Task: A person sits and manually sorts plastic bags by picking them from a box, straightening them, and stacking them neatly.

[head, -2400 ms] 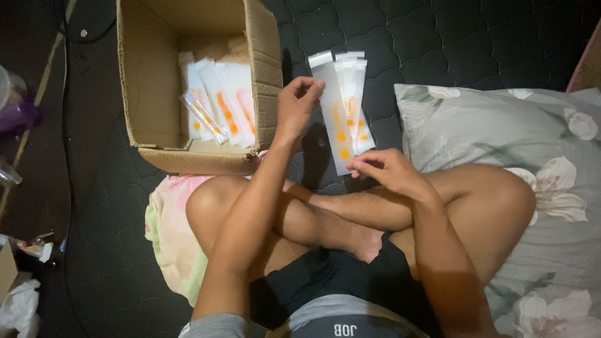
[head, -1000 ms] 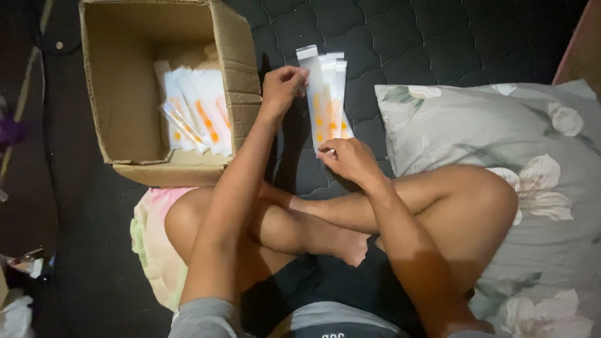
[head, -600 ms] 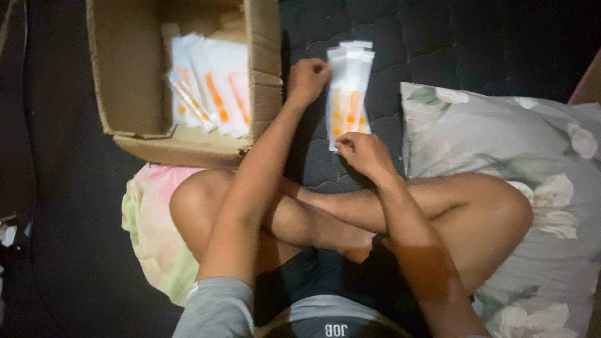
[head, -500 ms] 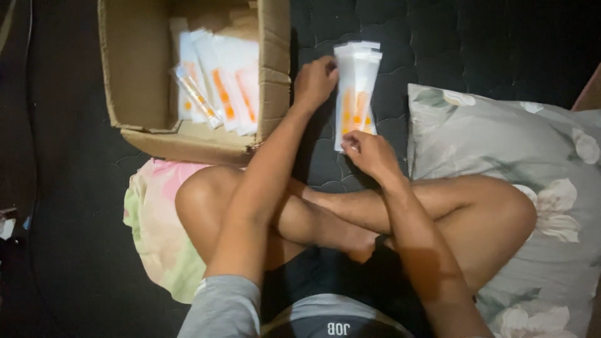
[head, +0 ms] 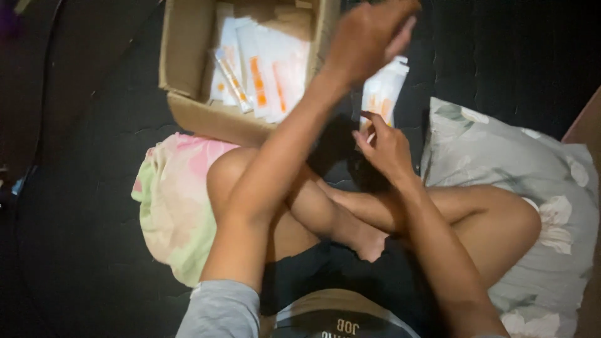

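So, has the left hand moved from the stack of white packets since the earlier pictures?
Yes. The left hand has lifted off the stack of white packets, up toward the cardboard box rim.

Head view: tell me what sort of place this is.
Probably a bedroom, with the person cross-legged on a dark quilted mattress. A grey floral pillow lies beside one knee, and a cardboard box of white packets sits ahead.
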